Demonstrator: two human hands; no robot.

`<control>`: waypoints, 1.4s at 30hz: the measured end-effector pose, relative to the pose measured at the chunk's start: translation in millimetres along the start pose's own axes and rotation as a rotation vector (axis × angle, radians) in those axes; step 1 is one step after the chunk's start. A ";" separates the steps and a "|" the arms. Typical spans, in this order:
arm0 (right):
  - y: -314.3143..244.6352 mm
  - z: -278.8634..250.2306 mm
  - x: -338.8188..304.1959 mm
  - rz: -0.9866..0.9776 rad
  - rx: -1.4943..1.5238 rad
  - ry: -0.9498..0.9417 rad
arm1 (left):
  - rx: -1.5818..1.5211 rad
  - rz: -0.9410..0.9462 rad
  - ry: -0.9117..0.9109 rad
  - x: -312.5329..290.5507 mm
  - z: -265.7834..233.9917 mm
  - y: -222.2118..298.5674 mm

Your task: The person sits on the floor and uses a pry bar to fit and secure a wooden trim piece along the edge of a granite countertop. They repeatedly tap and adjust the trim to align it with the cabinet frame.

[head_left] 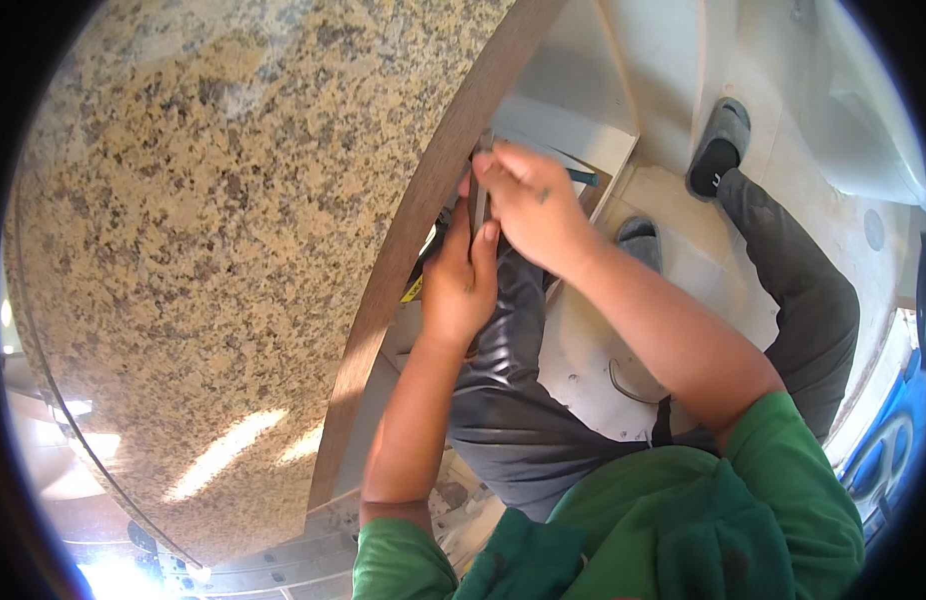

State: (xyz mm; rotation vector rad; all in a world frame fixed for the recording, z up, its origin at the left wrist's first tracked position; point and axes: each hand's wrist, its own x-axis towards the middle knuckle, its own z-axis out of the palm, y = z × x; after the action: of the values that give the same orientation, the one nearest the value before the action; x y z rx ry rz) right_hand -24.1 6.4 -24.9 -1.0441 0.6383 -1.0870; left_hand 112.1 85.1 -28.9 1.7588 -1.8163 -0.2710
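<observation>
Right grip (538, 205), as seen from where I stand, is closed on the upper part of a narrow grey-brown strip (481, 205), thumb and fingers bent around it. Left grip (458, 290) is closed on the lower part of the same strip, thumb laid alongside it and pointing away from the wearer. Both hands work close together, just off the right-hand side of the worktop (233, 250). The strip stands roughly lengthwise beside the wooden edging (413, 220) of the worktop; its exact kind cannot be told, as the fingers cover much of it.

Noted near the same side of the worktop: a yellow-and-black item (413, 290), partly hidden, next to the edging and beside the left hand; a teal rod-like item (583, 177), farther from the worktop, past the right hand. Worktop surface is speckled stone, tan with dark grains, with bright patches of light at its near end.

Dark trousers (503, 410) and a green shirt (623, 510) are worn by the person, positioned right of the worktop. Well apart from the worktop, on the pale floor (573, 340), are a grey slipper (728, 130) on the right foot and a second slipper (640, 232), partly covered.
</observation>
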 end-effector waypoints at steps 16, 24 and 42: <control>11.0 3.7 4.0 0.016 0.112 0.026 | 0.045 0.025 0.024 0.7 1.3 6.4; 5.3 2.1 1.0 0.021 0.051 0.040 | 0.039 -0.012 0.002 5.3 3.6 5.2; -2.3 -7.6 5.6 0.036 0.056 0.042 | -0.023 0.094 0.044 14.0 11.5 11.7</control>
State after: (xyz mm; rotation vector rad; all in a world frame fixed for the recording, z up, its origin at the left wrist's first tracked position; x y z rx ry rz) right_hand -29.3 -1.7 -25.5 -0.9604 0.6541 -1.0913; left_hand 96.7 70.0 -28.3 1.6462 -1.8508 -0.2130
